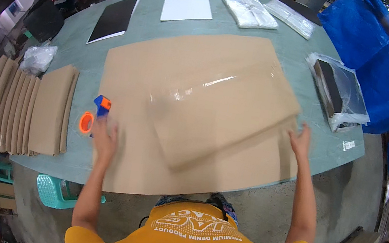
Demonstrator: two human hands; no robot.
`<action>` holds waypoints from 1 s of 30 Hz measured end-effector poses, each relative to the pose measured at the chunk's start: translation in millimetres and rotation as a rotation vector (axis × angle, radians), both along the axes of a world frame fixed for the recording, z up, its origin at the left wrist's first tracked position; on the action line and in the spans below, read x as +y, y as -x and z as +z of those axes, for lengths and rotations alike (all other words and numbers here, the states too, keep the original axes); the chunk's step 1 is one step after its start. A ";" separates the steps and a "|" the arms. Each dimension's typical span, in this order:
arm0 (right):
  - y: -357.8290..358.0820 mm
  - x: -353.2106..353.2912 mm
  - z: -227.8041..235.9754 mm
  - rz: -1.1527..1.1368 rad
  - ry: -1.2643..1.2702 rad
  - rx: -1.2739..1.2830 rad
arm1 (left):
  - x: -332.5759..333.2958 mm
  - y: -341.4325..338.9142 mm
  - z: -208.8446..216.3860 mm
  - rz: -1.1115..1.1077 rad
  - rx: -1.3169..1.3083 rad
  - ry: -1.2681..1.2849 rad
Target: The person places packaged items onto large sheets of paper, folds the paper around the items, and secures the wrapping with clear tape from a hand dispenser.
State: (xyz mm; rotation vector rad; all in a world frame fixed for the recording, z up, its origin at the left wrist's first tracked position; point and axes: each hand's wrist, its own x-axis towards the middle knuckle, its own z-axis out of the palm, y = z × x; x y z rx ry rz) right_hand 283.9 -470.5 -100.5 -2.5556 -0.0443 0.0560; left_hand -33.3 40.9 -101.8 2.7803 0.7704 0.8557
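One parcel (225,118) is just beside the unclenched right hand (301,143), left hand's (104,141) grip unclear.

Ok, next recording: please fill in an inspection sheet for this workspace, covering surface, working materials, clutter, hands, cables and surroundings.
Surface: green table, partly covered by a large brown sheet.
Job's things: taped brown parcel, blurred, over the sheet; blue-and-orange tape dispenser at the sheet's left edge.
Clutter: brown bundles at left, crumpled plastic, white sheet, black sheet, plastic-wrapped packs.
Hands: left hand at the dispenser, grip unclear; right hand open beside the parcel's right end.
Cables: nothing seen on the tabletop.
Surroundings: blue tarp at right, green stool at left, concrete floor.
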 end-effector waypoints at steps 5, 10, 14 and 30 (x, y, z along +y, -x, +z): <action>-24.5 60.1 -18.2 -0.053 -0.476 0.002 | -185.7 -1.2 -47.6 -0.800 0.143 0.405; -40.5 66.0 0.9 0.005 -0.443 0.100 | -330.7 -72.4 -21.2 -0.913 0.303 0.436; -30.7 89.7 -12.9 0.344 0.173 -0.558 | -410.2 -124.3 -50.1 -0.768 0.512 0.902; 115.7 0.6 -38.5 0.690 -0.101 -0.252 | -281.8 -172.1 -41.1 -0.643 0.316 0.789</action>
